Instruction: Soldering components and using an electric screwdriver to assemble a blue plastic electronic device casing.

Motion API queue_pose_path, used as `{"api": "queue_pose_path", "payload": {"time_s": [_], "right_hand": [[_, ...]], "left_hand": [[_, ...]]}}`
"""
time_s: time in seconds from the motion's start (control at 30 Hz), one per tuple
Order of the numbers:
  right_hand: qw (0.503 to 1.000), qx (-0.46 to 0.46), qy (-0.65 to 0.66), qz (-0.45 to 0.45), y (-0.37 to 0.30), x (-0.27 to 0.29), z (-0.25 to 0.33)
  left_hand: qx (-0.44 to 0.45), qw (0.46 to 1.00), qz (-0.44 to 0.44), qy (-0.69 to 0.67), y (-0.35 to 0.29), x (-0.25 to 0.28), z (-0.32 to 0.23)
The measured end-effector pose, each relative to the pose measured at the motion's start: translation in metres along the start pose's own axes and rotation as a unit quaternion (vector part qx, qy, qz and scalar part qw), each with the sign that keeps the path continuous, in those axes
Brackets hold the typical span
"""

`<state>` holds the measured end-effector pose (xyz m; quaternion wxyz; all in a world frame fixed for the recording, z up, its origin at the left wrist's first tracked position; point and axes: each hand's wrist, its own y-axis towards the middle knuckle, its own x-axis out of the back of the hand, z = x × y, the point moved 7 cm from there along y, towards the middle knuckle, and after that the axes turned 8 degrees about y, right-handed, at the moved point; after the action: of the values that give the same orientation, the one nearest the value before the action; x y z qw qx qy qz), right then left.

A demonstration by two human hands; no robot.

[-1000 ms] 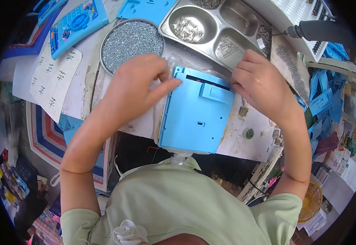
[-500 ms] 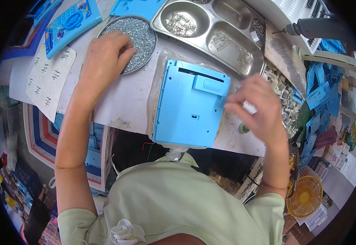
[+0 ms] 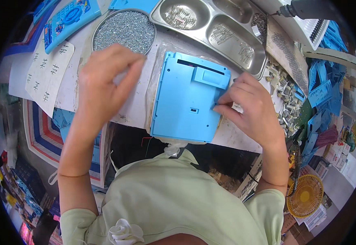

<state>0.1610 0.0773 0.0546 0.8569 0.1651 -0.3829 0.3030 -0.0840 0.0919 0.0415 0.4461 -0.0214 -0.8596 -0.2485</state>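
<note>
A light blue plastic housing point(image 3: 178, 98) lies flat on a plastic-wrapped base on the table in front of me. It has a long slot, a raised block near the far edge and small screw holes. My right hand point(image 3: 247, 104) is at its right edge, thumb and forefinger pinched together at the surface; whatever they hold is too small to make out. My left hand point(image 3: 104, 81), slightly blurred, is in the air left of the housing, thumb and forefinger closed toward each other. Just beyond it stands a round metal dish point(image 3: 93, 41) full of small silver screws.
A compartmented steel tray point(image 3: 204, 34) with small metal parts stands at the back. A power screwdriver point(image 3: 304, 10) hangs at upper right. Small white parts point(image 3: 286, 102) are heaped on the right. A decorated blue panel point(image 3: 69, 22) and a paper sheet point(image 3: 49, 77) lie at left.
My left hand has drawn back from the screw dish toward me. My right hand has moved slightly left, and its fingertips have come down at the housing's right edge.
</note>
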Motion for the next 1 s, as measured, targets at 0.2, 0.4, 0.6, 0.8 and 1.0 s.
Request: {"api": "queue_pose_path", "payload": {"time_s": [0.2,0.4,0.6,0.8,1.0], "right_hand": [[0.982,0.023,0.097,-0.158,-0.046,-0.029,0.002],[0.953,0.013,0.115,-0.281,-0.062,-0.058,0.004],[0.944,-0.077,0.157,-0.278,-0.078,-0.066,-0.012],[0.882,-0.119,0.242,-0.388,-0.105,-0.022,-0.034],[0.805,0.038,0.183,-0.563,-0.030,0.144,-0.051]], "left_hand": [[-0.015,0.992,0.058,-0.110,-0.026,-0.003,-0.033],[0.003,0.992,0.066,-0.112,-0.036,-0.009,-0.031],[0.029,0.990,0.071,-0.117,-0.046,-0.001,-0.020],[0.049,0.986,0.066,-0.148,-0.051,0.003,-0.025],[0.042,0.950,0.150,-0.270,-0.046,-0.020,-0.050]]}}
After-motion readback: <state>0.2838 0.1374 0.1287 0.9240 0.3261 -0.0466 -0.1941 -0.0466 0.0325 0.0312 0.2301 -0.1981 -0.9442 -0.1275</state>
